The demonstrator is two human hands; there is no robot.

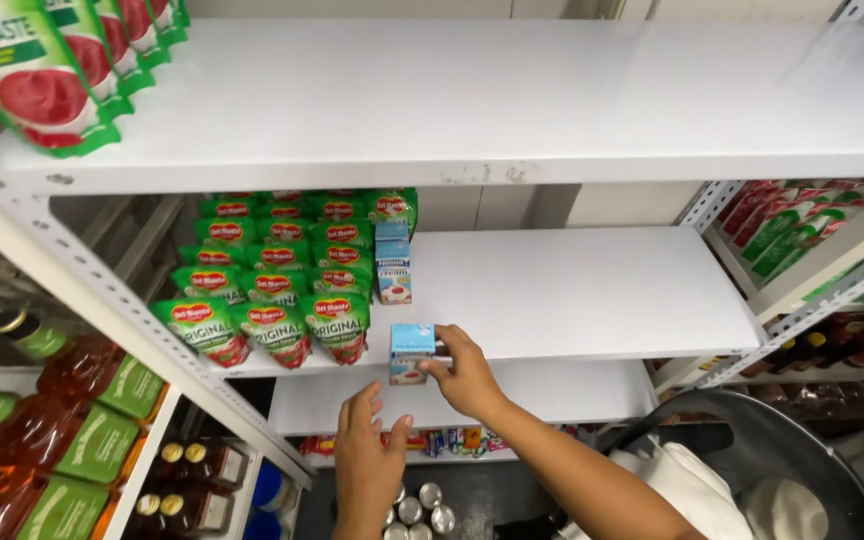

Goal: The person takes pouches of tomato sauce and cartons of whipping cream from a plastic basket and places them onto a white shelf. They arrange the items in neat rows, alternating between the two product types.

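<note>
Right hand (467,375) at the front lip of the middle shelf (592,290), fingers (439,368) clamped on a small light-blue carton (411,352). Carton held upright, printed face turned outward, its lower part hanging just past the shelf edge, so not clearly resting on the shelf board. Grip taken from the right side, leaving the carton's left flank free toward the goods alongside.

Left hand (367,460) lower down, below the shelf edge, palm turned away, fingers loosely spread and holding nothing; near the carton but not touching it.

Further back on the same shelf, a short row of matching blue cartons (392,262), standing upright one behind another, in line with the held one, front slot of that row apparently open. Just to the left, green-and-red sauce pouches (277,285) packed in ranks, faces forward, front ones leaning out a little. Rest of the middle shelf bare and white to the right.

Above, an upper white shelf (512,100) with tomato paste pouches (47,70) at its left end. At far left, amber bottles with green labels (62,420). Down by the floor, small cans (417,510) seen from the top.
</note>
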